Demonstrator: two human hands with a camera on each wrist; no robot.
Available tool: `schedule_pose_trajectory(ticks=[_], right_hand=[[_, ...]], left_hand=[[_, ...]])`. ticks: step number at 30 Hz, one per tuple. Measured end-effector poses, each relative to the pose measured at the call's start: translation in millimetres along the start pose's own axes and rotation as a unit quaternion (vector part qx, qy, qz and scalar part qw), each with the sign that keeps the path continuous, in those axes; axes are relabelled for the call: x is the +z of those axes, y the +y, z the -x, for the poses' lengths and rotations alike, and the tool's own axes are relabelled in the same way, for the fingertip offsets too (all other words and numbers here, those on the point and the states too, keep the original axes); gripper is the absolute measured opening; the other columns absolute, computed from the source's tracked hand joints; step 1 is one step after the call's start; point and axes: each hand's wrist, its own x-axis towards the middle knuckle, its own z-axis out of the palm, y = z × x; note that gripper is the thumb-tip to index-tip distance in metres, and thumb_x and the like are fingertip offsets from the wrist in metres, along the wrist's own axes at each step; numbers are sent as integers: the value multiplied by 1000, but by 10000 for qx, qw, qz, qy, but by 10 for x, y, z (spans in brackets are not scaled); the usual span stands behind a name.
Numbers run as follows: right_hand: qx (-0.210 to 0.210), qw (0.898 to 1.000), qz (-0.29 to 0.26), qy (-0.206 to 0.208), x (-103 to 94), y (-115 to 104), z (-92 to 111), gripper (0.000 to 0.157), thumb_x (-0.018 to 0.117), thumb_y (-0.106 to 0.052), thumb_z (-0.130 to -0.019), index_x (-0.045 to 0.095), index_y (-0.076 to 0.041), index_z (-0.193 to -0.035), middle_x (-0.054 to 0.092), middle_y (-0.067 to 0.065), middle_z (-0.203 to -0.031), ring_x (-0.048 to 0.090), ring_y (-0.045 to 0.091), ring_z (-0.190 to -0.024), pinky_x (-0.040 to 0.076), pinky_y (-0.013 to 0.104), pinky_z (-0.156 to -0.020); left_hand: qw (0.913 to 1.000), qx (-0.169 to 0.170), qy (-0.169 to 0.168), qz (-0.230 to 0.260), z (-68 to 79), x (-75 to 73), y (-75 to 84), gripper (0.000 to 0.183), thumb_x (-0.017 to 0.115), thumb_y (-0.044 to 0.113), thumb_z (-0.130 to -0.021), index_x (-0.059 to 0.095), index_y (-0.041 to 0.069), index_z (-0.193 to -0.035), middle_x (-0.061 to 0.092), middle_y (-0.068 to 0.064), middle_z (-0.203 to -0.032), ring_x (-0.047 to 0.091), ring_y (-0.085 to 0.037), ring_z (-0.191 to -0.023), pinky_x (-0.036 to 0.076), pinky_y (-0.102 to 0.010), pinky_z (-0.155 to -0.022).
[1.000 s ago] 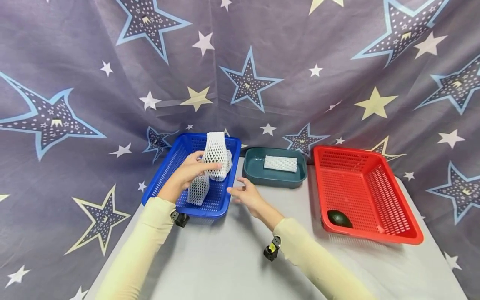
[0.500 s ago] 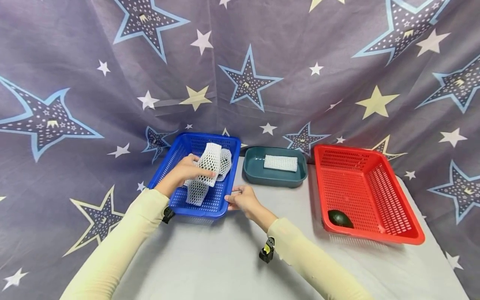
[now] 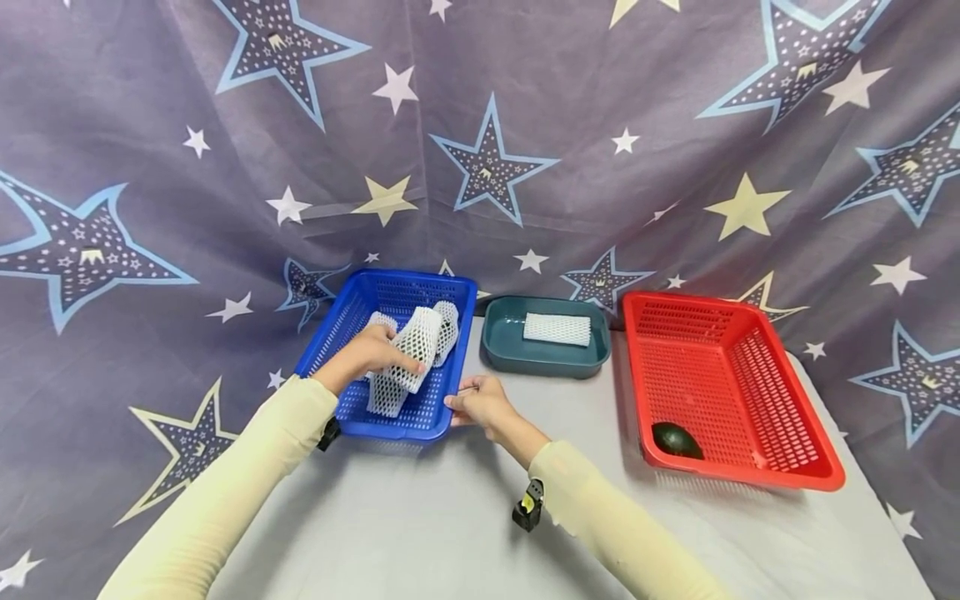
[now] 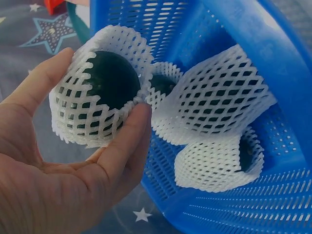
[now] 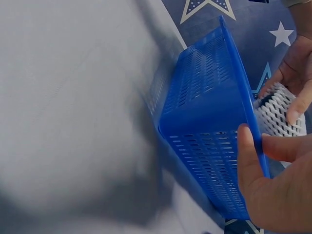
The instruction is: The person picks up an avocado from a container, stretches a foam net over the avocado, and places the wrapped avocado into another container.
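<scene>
In the head view my left hand point(image 3: 377, 352) holds a dark green avocado in a white foam net point(image 3: 417, 340) over the blue basket point(image 3: 411, 433). The left wrist view shows that avocado point(image 4: 113, 80) bare at the net's open end, my thumb and fingers gripping the net from opposite sides. Several more netted avocados point(image 4: 222, 97) lie inside the basket. My right hand point(image 3: 486, 406) pinches the basket's right rim; in the right wrist view its thumb and fingers point(image 5: 247, 156) sit on either side of the rim.
A teal dish point(image 3: 543, 365) stands right of the blue basket, with a white foam net point(image 3: 557, 328) lying in it. Farther right is a red basket point(image 3: 738, 358), where an unwrapped avocado point(image 3: 677, 440) lies in the near left corner. A starry curtain point(image 3: 480, 100) hangs behind the table.
My left hand has lowered the netted avocado from above the blue basket's far part down toward its middle. My right hand has gone from apart to pinching the basket's rim.
</scene>
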Motion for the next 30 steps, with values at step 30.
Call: schedule_pose_trajectory(ticks=[30], right_hand=[[15, 10000, 71, 62, 8, -13, 16, 27, 67, 10, -90, 55, 11, -114, 63, 2, -73, 63, 9, -57, 63, 29, -63]], left_hand=[[9913, -653, -976, 597, -231, 114, -157, 106, 87, 16, -79, 17, -20, -150, 26, -32, -157, 44, -43, -137, 52, -45, -107]])
